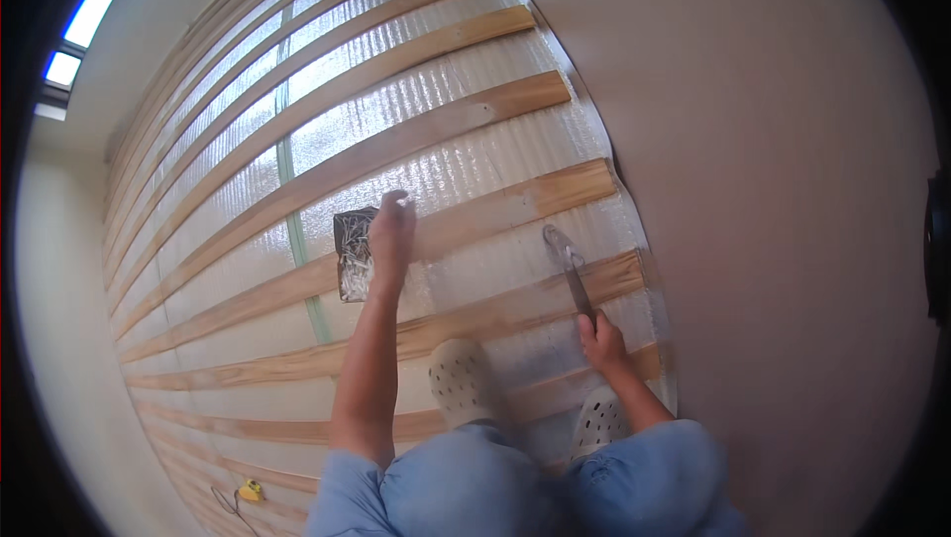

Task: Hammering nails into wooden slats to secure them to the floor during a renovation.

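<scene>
The right hand (pixel 602 341) is gripping a hammer (pixel 578 284) by the lower part of its handle, fingers wrapping round it. The hammer's blurred head is pointing away from the person, showing over the silvery foil sheet (pixel 446 165) between two wooden slats (pixel 515 106), while the handle is crossing the nearer of the two in view. The left hand (pixel 392 232) is hovering at the right side of a dark open box (pixel 349 216), partly covering it from view. Its fingers are bunching together; whether they are pinching anything, or whether the hand is touching the box, one cannot tell. The box is sitting across a slat and the foil beside it, and a loose heap of nails (pixel 354 260) is filling it.

Below the hands, two pale perforated clogs (pixel 461 378) are showing, with the person's blue-clad knees (pixel 456 487) bending above them. Further out, more slats are running in rows over the foil, and a green strip (pixel 294 235) is passing beneath them, left of the box. A yellow tape measure (pixel 250 490) is lying at the lower left beside a thin dark cord (pixel 233 505). A plain pinkish-brown surface (pixel 773 240) is stretching beyond the foil's right edge.
</scene>
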{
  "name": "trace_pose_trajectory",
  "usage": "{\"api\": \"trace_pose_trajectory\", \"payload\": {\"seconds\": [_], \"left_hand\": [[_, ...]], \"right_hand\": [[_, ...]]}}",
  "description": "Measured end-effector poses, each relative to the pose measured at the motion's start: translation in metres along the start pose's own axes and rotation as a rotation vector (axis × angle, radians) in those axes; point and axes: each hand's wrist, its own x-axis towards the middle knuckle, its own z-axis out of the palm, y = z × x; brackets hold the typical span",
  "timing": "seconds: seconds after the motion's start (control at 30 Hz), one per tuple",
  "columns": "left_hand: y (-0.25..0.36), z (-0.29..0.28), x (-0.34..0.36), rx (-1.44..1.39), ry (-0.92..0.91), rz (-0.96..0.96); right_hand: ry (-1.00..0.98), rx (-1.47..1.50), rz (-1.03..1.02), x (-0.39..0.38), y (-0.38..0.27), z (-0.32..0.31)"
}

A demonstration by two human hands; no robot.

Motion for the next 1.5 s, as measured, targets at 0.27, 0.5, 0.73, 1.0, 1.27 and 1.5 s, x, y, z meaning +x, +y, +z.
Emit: {"api": "trace_pose_trajectory", "payload": {"seconds": [0.27,0.5,0.73,1.0,1.27,1.5], "left_hand": [[0.022,0.123,-0.019,-0.621,-0.426,-0.008],[0.041,0.130,-0.022,-0.261,-0.382,0.154],[0.043,0.145,-0.017,-0.097,-0.416,0.180],[0.048,0.149,-0.027,-0.223,-0.377,-0.018],[0.044,0.158,-0.028,-0.196,-0.283,0.091],[0.048,0.126,-0.020,-0.263,-0.405,0.070]], "right_hand": [[0.099,-0.025,-0.157,-0.003,0.008,0.005],[0.136,-0.046,-0.199,-0.004,-0.003,0.001],[0.052,0.007,-0.080,-0.003,-0.011,-0.004],[-0.033,0.108,-0.007,-0.017,-0.069,-0.040],[0.038,0.115,-0.137,0.022,-0.099,-0.038],[0.005,0.536,-0.402,-0.023,-0.178,-0.090]]}}
